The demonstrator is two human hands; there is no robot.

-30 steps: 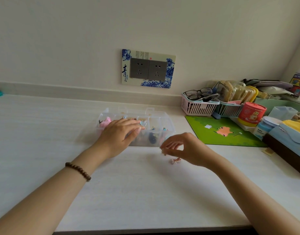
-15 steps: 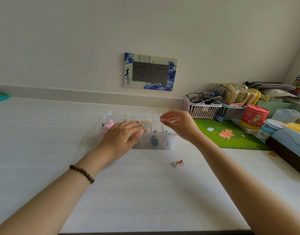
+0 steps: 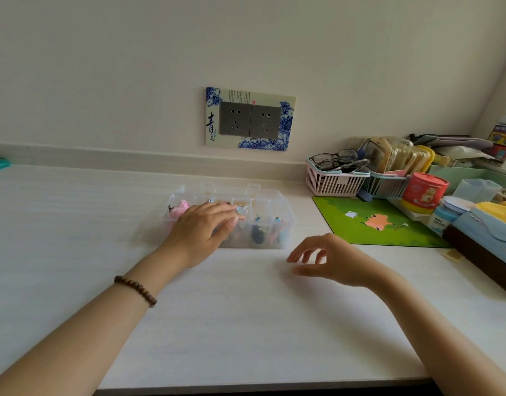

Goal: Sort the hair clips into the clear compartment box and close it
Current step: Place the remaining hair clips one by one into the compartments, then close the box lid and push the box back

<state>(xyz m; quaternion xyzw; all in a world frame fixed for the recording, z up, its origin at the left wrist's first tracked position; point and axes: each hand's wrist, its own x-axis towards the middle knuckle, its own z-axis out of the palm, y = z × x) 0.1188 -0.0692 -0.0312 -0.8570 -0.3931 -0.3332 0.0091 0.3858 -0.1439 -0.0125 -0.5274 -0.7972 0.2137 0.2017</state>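
The clear compartment box [image 3: 283, 212] stands open on the white desk, its lid lying back toward the wall. Several hair clips lie in its compartments, among them a pink one [image 3: 179, 209] at the left and a dark blue one [image 3: 257, 236] near the front. My left hand [image 3: 201, 231] rests flat on the box's front left part, fingers straight. My right hand [image 3: 328, 260] hovers low over the desk just in front of the box's right end, fingers loosely curled with nothing visible in them. No loose clip shows on the desk; the spot under this hand is hidden.
A green mat [image 3: 371, 221] lies to the right of the box. Behind it stand a pink basket [image 3: 334, 182] with glasses, a second basket, a red tub [image 3: 424, 192] and other clutter. A dark box [image 3: 480, 252] edges the desk at the right.
My right hand rose from the desk to above the box, then came back down in front of it. The small clip seen lying on the desk is now out of sight. My left hand stayed put.
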